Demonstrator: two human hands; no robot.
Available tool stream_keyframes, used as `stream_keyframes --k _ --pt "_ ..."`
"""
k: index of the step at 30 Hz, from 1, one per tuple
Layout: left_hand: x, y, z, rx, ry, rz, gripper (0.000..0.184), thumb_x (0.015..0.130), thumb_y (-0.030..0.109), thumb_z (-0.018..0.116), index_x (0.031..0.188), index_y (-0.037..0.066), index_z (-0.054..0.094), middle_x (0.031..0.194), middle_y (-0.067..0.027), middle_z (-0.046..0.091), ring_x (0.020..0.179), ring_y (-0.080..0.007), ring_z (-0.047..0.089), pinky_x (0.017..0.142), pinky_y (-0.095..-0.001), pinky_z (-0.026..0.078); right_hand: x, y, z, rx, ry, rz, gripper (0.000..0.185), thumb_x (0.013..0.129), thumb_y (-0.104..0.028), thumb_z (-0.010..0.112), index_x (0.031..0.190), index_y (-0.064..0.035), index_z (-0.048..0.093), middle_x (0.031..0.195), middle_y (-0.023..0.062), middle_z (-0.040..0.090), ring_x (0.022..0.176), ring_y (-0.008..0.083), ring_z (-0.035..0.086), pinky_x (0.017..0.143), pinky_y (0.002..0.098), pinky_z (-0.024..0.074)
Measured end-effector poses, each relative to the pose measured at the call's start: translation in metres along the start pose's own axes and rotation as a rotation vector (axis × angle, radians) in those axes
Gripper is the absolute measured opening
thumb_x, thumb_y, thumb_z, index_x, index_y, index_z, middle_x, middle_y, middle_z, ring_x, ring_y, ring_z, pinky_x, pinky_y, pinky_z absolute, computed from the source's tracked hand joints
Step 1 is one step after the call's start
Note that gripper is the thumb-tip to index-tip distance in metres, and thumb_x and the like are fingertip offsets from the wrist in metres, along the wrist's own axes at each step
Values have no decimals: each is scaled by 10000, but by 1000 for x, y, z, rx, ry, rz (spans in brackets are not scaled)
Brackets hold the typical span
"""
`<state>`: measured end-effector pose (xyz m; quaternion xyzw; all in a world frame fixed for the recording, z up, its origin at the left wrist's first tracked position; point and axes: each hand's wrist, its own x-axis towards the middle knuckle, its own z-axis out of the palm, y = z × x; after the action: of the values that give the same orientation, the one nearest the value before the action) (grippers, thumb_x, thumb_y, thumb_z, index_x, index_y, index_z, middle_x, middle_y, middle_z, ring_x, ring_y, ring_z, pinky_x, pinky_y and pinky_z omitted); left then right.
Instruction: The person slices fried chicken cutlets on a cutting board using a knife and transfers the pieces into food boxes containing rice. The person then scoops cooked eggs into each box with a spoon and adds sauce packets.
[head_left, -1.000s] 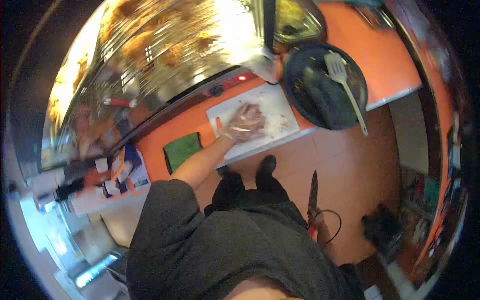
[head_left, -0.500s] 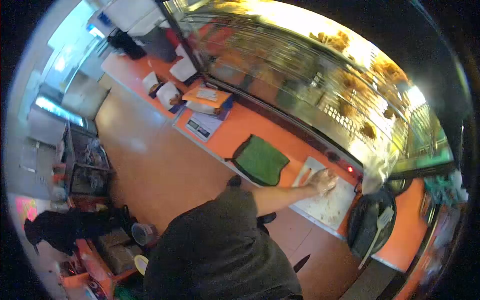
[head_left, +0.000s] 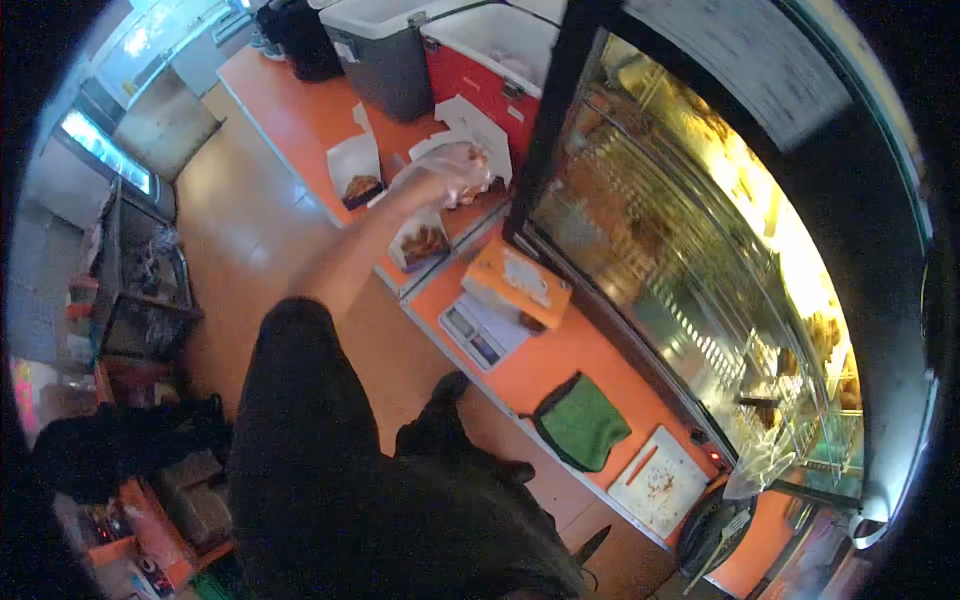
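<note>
My left hand (head_left: 450, 175), in a clear plastic glove, reaches up the orange counter to an open white takeaway box (head_left: 485, 125). Its fingers are curled around browned meat, partly hidden by the glove and blurred. Below and left of the hand stand two more white boxes: one box (head_left: 355, 155) holds a browned piece, and another box (head_left: 405, 222) holds several brown pieces. Close by, an orange-topped carton (head_left: 515, 285) rests over a white scale (head_left: 480, 335). My right hand is outside the view.
A green cloth (head_left: 582, 425), a white cutting board (head_left: 660, 490) with crumbs and a red-handled knife, and a black pan (head_left: 715, 530) line the counter (head_left: 530, 375). Behind it stands a glass display case (head_left: 680, 270). Red (head_left: 475, 85) and grey (head_left: 385, 75) coolers stand beyond the boxes.
My view has swung left along the counter. My left hand has gone from over the cutting board to the takeaway boxes, passing the green cloth and scale.
</note>
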<state>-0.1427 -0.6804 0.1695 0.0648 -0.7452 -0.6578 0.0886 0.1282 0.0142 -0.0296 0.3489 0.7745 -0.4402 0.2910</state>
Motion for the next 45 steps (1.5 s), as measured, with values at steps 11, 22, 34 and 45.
stream_keyframes --k 11,22,34,45 --pt "158 -280 -41 1043 -356 1066 108 785 178 608 812 74 625 950 -98 626 911 -204 570 766 -324 479 -69 -11 48 36 191 87 308 891 -278 582 1108 -59 597 944 157 636 757 274 615 624 385 513" --pt "73 -47 -76 -7 -107 -438 491 900 488 538 1192 94 557 1039 -40 587 892 -187 524 810 -320 443 -120 172 32 -785 906 -488 318 885 -265 581 1126 -59 610 984 181 649 793 307 629 660 414 527" --pt "-143 153 100 -750 -571 -182 772 887 690 300 1492 226 181 1530 -119 210 1371 -359 258 1044 -648 253 -30 -66 -116 -516 803 -583 379 794 -202 587 1151 -86 535 1017 212 582 946 395 564 797 481 462" --pt "-265 157 440 -685 -558 -575 856 850 718 369 1500 214 133 1536 -144 176 1402 -356 191 1074 -582 249 21 -81 -237 -753 337 -924 289 816 -178 625 1073 -52 587 1043 189 551 994 358 535 863 445 454"
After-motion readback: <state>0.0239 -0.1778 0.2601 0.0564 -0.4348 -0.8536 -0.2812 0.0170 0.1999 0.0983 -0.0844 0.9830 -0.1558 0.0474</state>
